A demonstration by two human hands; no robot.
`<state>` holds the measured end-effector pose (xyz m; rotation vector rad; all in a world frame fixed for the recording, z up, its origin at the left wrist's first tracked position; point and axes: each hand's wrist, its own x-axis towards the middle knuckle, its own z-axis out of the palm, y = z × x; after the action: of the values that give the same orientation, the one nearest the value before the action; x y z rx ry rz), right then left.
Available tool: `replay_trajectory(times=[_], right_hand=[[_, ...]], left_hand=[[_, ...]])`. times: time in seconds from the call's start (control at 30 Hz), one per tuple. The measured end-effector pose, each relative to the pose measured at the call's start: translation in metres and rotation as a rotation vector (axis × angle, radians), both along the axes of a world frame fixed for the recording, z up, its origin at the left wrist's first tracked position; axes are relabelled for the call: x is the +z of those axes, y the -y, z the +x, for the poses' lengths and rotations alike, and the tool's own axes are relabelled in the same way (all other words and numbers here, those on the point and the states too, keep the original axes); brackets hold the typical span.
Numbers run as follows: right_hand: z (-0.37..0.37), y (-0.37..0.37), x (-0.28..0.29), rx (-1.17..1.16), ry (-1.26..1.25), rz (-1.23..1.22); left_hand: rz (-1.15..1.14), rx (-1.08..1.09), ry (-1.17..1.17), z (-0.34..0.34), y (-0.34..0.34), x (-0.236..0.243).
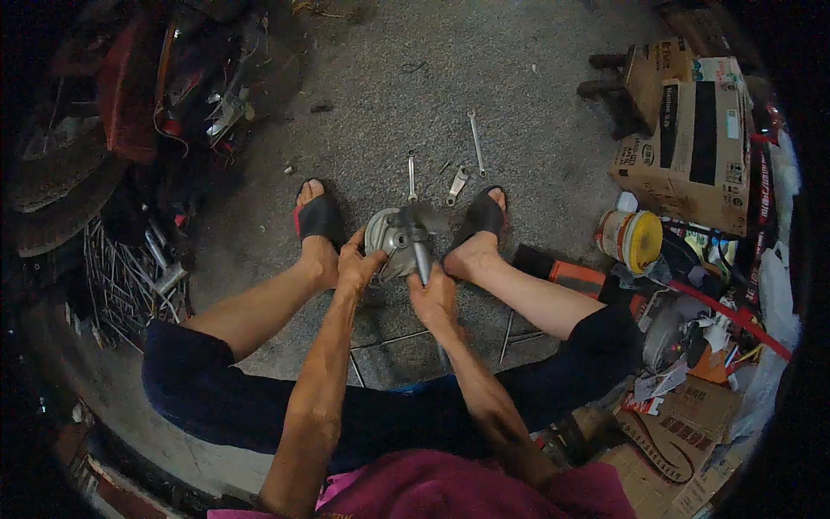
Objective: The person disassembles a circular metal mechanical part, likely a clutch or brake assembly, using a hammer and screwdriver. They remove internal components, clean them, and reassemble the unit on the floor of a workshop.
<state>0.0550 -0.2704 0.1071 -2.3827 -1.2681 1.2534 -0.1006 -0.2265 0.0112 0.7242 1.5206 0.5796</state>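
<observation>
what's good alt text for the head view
A person's left hand holds a round metal part while the right hand grips what looks like a hammer, its head blurred. A long wrench lies on the rough floor ahead; a cardboard box stands at right.

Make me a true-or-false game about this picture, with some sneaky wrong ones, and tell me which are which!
1. The left hand holds a round metal part. True.

2. The right hand is empty. False: the right hand grips a metal handle.

3. A long wrench lies on the floor. True.

4. The bucket with the yellow end is on the person's left. False: the bucket is on the right, near the cardboard box.

5. The person's feet are bare. False: they wear open-toed sandals.

6. The person's top is pinkish purple. True.
</observation>
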Motion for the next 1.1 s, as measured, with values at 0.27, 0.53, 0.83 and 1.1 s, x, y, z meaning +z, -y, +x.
replay_trajectory(times=[0.27, 0.53, 0.83, 1.1], right_hand=[[0.002, -0.01, 0.021, 0.026, -0.019, -0.003], [-0.01, -0.005, -0.006, 0.02, 0.044, 0.071], [-0.011, -0.015, 0.025, 0.013, 0.031, 0.044], [-0.01, -0.001, 0.011, 0.025, -0.048, 0.03]], left_hand=[[-0.07, 0.107, 0.138, -0.004, 0.005, -0.005], [-0.093, 0.113, 0.107, 0.003, 0.0, 0.012], [-0.09, 0.028, 0.03, -0.003, 0.007, -0.021], [0.015, -0.088, -0.133, -0.001, 0.009, -0.023]])
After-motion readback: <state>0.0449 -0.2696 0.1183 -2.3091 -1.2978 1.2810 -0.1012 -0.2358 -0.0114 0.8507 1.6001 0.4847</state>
